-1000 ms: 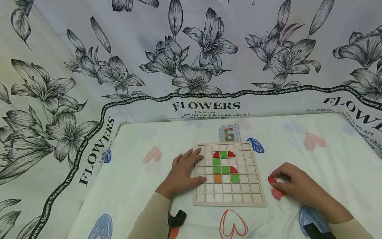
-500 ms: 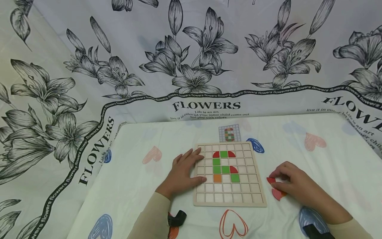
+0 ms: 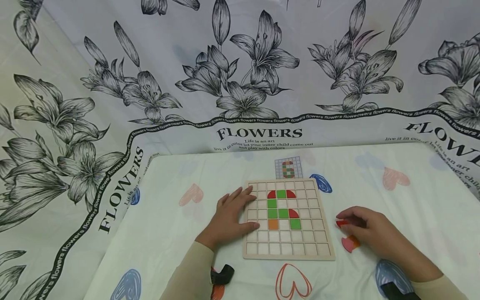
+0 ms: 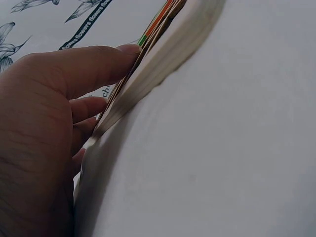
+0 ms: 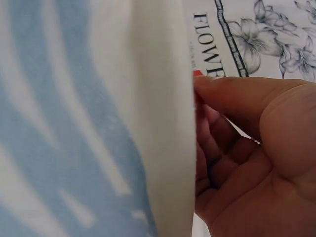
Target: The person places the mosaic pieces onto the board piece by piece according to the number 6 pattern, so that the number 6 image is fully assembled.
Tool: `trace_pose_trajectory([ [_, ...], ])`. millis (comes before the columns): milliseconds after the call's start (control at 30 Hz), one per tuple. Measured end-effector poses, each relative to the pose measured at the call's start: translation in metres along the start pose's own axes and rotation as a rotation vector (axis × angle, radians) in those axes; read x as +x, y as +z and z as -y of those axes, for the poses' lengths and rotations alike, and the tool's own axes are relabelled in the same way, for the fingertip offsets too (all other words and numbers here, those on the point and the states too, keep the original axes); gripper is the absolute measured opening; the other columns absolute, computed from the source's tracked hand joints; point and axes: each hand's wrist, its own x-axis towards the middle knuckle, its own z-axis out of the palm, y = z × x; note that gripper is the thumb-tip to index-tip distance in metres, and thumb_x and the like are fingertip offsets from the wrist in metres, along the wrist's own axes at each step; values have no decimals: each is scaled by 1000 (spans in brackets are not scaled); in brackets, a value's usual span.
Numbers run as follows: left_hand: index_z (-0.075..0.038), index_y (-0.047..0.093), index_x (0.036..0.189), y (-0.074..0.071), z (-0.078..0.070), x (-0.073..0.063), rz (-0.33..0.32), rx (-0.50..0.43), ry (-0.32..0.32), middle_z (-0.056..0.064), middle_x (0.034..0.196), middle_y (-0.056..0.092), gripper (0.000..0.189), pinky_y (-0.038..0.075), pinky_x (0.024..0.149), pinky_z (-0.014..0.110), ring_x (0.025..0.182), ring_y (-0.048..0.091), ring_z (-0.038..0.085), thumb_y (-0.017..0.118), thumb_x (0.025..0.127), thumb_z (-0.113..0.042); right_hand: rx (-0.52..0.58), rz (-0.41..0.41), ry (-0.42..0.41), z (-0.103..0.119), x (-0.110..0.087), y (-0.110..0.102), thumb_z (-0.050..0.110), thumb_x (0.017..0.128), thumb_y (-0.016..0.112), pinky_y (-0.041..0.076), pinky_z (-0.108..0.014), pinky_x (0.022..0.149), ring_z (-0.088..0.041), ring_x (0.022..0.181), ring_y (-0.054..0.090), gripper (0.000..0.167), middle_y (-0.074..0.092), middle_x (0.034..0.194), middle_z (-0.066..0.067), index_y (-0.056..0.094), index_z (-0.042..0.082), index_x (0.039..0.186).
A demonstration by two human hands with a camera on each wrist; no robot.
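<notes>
A wooden grid board (image 3: 311,246) lies on the cloth, with red quarter-round, green square and orange square tiles in its upper middle cells. My left hand (image 3: 226,221) rests along its left edge, fingers spread and thumb tip on the rim; in the left wrist view the thumb touches the board's edge (image 4: 129,79). Right of the board, my right hand (image 3: 369,229) pinches a red quarter-round tile (image 3: 341,223) between thumb and forefinger. Only a red corner of that tile (image 5: 198,73) shows in the right wrist view. Just below it lie a pinkish-red tile (image 3: 348,245) and an orange one, partly covered.
A small pattern card (image 3: 288,167) with a coloured grid figure lies behind the board. White cloth (image 3: 168,233) printed with hearts covers the table; flower-printed fabric (image 3: 247,83) stands behind it. A black strap piece (image 3: 223,274) sits at the left wrist.
The pinched red tile has tilted and turned between my right fingertips, and that hand has shifted slightly. More of the orange tile shows now. My left hand and the board stay put.
</notes>
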Motion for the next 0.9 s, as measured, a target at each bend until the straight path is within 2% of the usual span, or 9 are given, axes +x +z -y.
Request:
trace_pose_trajectory([
  [167, -31, 55, 159, 0, 0, 0, 0, 10, -4, -19, 176, 27, 77, 5, 128, 49, 163, 12, 10, 76, 90, -59, 63, -14, -21, 4, -1, -2, 5, 94, 85, 56, -21, 81, -9, 92, 67, 23, 76, 108, 5, 80, 13, 115],
  [467, -29, 55, 159, -1, -1, 0, -5, 5, 9, -17, 176, 28, 77, 5, 128, 51, 163, 14, 13, 77, 90, -58, 162, -10, -16, 12, -1, -2, 6, 96, 84, 60, -23, 76, -14, 84, 71, 20, 76, 102, 4, 78, 10, 115],
  [633, -26, 56, 158, -1, -1, 0, -17, 2, 37, -13, 176, 30, 77, 8, 127, 55, 163, 17, 17, 78, 90, -56, 199, -37, -67, 19, -2, -2, 5, 96, 84, 60, -23, 74, -17, 82, 73, 18, 77, 99, 1, 77, 8, 113],
  [767, -27, 55, 160, -1, 0, 0, -7, 2, 28, -15, 176, 28, 79, 6, 128, 52, 163, 15, 15, 77, 91, -58, 218, -42, -102, 23, -3, -2, 0, 96, 82, 60, -23, 74, -18, 83, 74, 19, 78, 100, 0, 77, 7, 112],
  [900, -28, 54, 160, 0, 1, 1, 1, 7, 19, -17, 177, 27, 79, 5, 128, 49, 163, 14, 13, 76, 91, -59, 217, -29, -94, 26, -3, -1, 1, 97, 81, 60, -23, 75, -17, 85, 74, 19, 78, 102, 3, 77, 8, 114],
])
